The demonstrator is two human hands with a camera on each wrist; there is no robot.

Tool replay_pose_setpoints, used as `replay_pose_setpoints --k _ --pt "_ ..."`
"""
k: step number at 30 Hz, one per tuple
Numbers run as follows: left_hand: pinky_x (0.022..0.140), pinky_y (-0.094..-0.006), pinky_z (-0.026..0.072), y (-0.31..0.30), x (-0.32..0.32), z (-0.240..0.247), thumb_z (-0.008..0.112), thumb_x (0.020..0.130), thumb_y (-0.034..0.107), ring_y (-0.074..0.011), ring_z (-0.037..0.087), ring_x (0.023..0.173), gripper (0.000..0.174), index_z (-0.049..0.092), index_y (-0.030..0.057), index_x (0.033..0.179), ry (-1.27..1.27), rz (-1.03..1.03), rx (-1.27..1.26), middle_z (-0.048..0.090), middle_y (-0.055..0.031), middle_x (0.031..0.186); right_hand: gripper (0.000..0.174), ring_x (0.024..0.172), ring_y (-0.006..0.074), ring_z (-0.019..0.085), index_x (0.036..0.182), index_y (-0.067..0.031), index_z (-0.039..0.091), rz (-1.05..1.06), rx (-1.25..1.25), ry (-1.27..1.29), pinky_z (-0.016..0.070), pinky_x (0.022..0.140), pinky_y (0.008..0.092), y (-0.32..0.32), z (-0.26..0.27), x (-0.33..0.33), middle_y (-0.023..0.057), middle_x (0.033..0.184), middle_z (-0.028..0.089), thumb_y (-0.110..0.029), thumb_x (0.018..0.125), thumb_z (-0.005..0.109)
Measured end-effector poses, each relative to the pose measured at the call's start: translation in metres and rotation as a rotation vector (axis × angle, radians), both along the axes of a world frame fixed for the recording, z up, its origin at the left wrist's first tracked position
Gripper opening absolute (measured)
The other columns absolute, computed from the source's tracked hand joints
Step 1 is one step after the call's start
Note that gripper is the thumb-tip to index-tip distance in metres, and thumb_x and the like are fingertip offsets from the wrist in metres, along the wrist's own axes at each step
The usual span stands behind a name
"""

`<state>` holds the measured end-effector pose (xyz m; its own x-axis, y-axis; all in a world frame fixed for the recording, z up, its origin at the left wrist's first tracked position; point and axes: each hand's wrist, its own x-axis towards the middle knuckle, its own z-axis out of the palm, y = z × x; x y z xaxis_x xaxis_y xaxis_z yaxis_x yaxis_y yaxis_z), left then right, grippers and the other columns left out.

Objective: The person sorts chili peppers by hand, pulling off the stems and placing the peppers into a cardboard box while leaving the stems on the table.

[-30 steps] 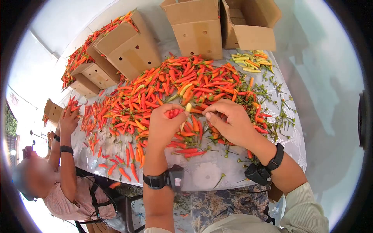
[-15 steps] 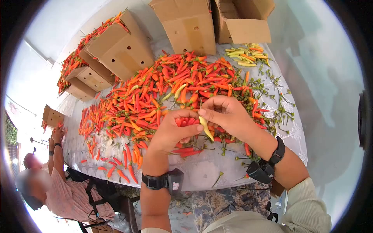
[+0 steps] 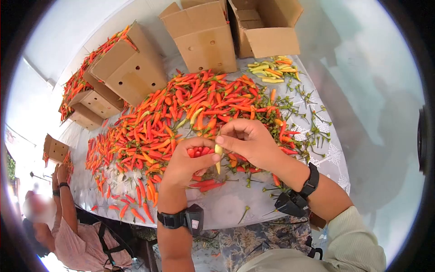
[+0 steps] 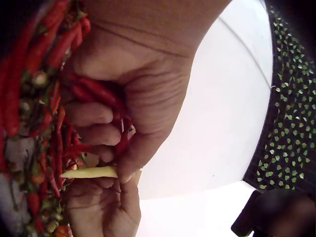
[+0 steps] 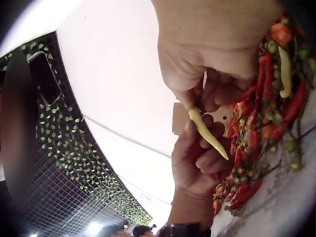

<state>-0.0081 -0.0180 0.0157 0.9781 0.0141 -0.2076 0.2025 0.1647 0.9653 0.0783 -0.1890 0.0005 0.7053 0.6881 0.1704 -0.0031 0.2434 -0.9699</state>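
The left hand (image 3: 183, 163) has its fingers curled round several red chilies (image 3: 199, 151) and holds a pale yellow chili (image 3: 218, 158) between thumb and finger. In the left wrist view the yellow chili (image 4: 89, 172) sticks out past the thumb, with red chilies (image 4: 101, 94) inside the palm. Thumb and finger of the right hand (image 3: 249, 143) pinch the upper, stem end of the yellow chili; the right wrist view shows this chili (image 5: 210, 134) between both hands. A large pile of red and orange chilies (image 3: 156, 122) lies on the table beyond the hands.
Cardboard boxes (image 3: 204, 41) stand along the table's far side, the left ones heaped with chilies. Yellow chilies (image 3: 272, 72) form a small pile at the back right. Loose green stems (image 3: 317, 131) cover the right side. Another person (image 3: 77, 240) sits at the left.
The yellow chili, tip up in the left hand a second ago, now points down. The right hand has closed in on its upper end. The whole head view has shifted somewhat.
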Motion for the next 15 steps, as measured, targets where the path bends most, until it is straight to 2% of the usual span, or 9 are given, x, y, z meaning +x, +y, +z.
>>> replay_pose_setpoints --k 2,5,8,11,14,15 --pt "0.039 -0.0183 0.0279 -0.004 0.0 0.001 0.074 0.074 0.006 -0.002 0.04 0.044 0.021 0.063 -0.0009 0.091 -0.018 0.014 0.01 0.054 0.0028 0.06 0.011 0.063 0.0047 0.052 0.082 -0.0037 0.062 -0.054 -0.035 -0.091 0.0411 0.054 0.0213 -0.002 0.005 -0.003 -0.0006 0.075 0.059 -0.014 0.084 0.066" --pt "0.039 -0.0183 0.0277 -0.003 -0.001 0.001 0.073 0.075 0.006 -0.0017 0.04 0.043 0.02 0.063 -0.0008 0.091 -0.015 0.024 0.014 0.054 0.003 0.06 0.009 0.061 0.0083 0.052 0.078 -0.0037 0.062 -0.255 -0.087 -0.452 0.0418 0.054 0.0238 -0.003 0.009 -0.009 0.001 0.071 0.056 -0.011 0.081 0.067" --pt "0.039 -0.0184 0.0276 -0.002 -0.001 0.001 0.073 0.075 0.006 -0.0016 0.039 0.043 0.02 0.063 -0.0006 0.091 -0.011 0.045 0.034 0.054 0.0033 0.059 0.006 0.06 0.0157 0.054 0.077 -0.0033 0.061 -0.361 -0.081 -0.73 0.0424 0.054 0.0274 -0.001 0.007 -0.009 0.0049 0.067 0.054 -0.005 0.077 0.067" --pt "0.039 -0.0186 0.0275 0.0 -0.001 0.0 0.073 0.075 0.005 -0.0015 0.039 0.043 0.019 0.063 -0.0002 0.091 -0.012 0.041 0.019 0.053 0.0039 0.059 0.009 0.062 0.0272 0.054 0.072 -0.0045 0.057 -0.536 -0.11 -1.002 0.0427 0.054 0.0365 -0.003 0.01 -0.005 0.0083 0.067 0.054 -0.004 0.072 0.065" --pt "0.038 -0.0185 0.0272 -0.003 -0.001 0.002 0.072 0.075 0.004 -0.0014 0.039 0.043 0.018 0.063 0.0002 0.091 -0.022 0.094 -0.039 0.052 0.0044 0.058 0.01 0.063 0.0269 0.054 0.072 -0.0048 0.056 -0.59 -0.046 -0.889 0.0429 0.055 0.0362 -0.004 0.009 0.004 0.0078 0.069 0.055 -0.004 0.071 0.067" --pt "0.038 -0.0184 0.0271 -0.002 -0.001 0.0 0.072 0.075 0.004 -0.0014 0.039 0.043 0.018 0.063 0.0003 0.091 -0.043 0.132 -0.07 0.051 0.0046 0.058 0.01 0.063 0.0236 0.055 0.075 -0.0045 0.058 -0.543 -0.048 -0.811 0.043 0.055 0.0342 -0.003 0.008 0.003 0.0065 0.069 0.055 -0.005 0.072 0.067"
